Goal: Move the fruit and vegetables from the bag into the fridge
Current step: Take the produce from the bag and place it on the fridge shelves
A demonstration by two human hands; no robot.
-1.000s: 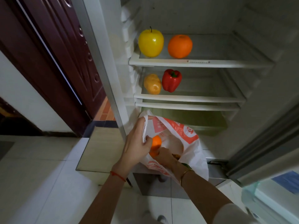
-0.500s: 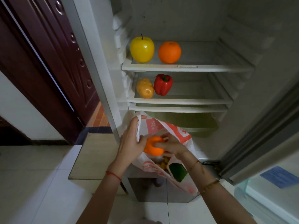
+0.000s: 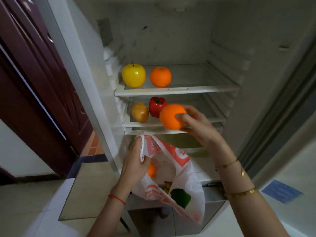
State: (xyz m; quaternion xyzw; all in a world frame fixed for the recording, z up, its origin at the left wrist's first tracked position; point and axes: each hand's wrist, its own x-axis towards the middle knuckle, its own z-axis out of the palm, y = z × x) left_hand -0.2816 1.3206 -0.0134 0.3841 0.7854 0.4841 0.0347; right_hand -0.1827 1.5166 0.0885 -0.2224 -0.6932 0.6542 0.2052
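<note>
I saw the open white fridge [image 3: 179, 40] hold a glossy yellow apple [image 3: 133, 75] and a round orange fruit [image 3: 160, 76] at the left of its upper glass shelf [image 3: 196, 77]; a tan potato-like vegetable [image 3: 140, 111] and a red bell pepper [image 3: 156, 106] sat on the middle shelf [image 3: 210, 113]. My right hand [image 3: 195, 127] gripped a second smooth orange [image 3: 171, 116] at that shelf's near edge. My left hand [image 3: 135, 165] pinched the rim of the white-and-orange plastic bag [image 3: 186, 182], which held a small orange fruit [image 3: 151, 170], a green pepper [image 3: 180, 197] and yellowish items I could not identify. Both shelves lay free to the right. The orange covered part of the red pepper.
</note>
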